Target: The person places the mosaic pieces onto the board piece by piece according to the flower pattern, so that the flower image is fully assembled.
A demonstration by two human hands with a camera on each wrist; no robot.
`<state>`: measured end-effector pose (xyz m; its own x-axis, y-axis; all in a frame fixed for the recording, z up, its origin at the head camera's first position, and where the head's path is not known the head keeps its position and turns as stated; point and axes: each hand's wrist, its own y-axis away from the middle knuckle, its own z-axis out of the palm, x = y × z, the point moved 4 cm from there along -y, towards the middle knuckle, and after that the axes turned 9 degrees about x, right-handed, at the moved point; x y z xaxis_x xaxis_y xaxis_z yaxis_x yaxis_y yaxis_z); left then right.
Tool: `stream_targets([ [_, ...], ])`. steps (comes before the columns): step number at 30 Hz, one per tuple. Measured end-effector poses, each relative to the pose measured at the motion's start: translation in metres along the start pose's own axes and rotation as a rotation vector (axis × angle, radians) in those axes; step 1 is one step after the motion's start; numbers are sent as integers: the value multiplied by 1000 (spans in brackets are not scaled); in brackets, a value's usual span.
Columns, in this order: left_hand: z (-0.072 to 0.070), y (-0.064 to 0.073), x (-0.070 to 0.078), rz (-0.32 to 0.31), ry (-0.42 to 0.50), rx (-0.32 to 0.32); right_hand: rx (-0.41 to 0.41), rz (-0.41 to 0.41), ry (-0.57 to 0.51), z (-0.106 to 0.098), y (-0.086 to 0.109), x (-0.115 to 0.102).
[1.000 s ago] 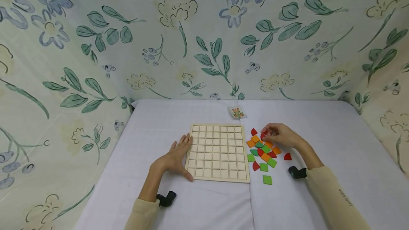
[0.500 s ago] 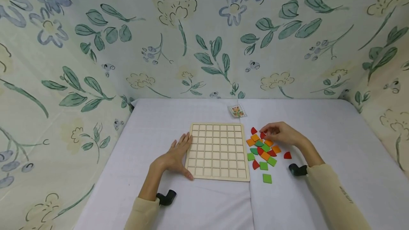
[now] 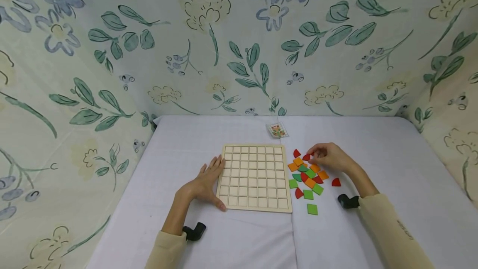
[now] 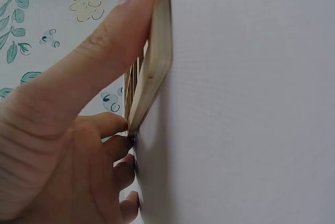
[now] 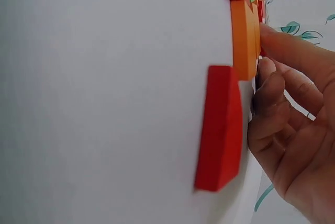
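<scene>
A square wooden grid board [image 3: 254,178] lies flat on the table. Spread along its left edge, my left hand [image 3: 204,184] has the thumb by the near corner and the fingertips by the side. The left wrist view shows the thumb [image 4: 99,46] against the board's rim [image 4: 157,62]. To the right is a loose pile of flat tiles in orange, green and red. At the pile's far side my right hand [image 3: 328,157] pinches a red quarter-circle tile [image 3: 307,157] between thumb and fingertips. In the right wrist view the fingers [image 5: 269,90] partly hide that tile.
A red tile [image 3: 336,182] lies apart, right of the pile, and a green square tile [image 3: 312,209] lies nearer. Behind the board is a small clear packet [image 3: 277,130] with a coloured pattern. A floral cloth [image 3: 209,53] hangs behind the table.
The red tile at my right fingertips has shifted slightly and turned, and more of it shows now. The right fingers have moved a little. My left hand and the board have stayed put.
</scene>
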<state>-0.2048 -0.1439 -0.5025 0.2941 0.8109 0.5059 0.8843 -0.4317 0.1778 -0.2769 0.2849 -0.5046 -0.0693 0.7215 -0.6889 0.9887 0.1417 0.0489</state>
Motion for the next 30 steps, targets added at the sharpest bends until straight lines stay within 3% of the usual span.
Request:
stream_targets([
  [10, 1, -1, -1, 15, 10, 6, 56, 54, 12, 1, 3, -10],
  [16, 0, 0, 0, 11, 11, -2, 96, 28, -56, 5, 2, -25],
  [20, -1, 0, 0, 13, 14, -3, 81, 22, -103, 17, 0, -38],
  [30, -2, 0, -1, 32, 33, -7, 61, -112, -163, 51, -12, -80],
])
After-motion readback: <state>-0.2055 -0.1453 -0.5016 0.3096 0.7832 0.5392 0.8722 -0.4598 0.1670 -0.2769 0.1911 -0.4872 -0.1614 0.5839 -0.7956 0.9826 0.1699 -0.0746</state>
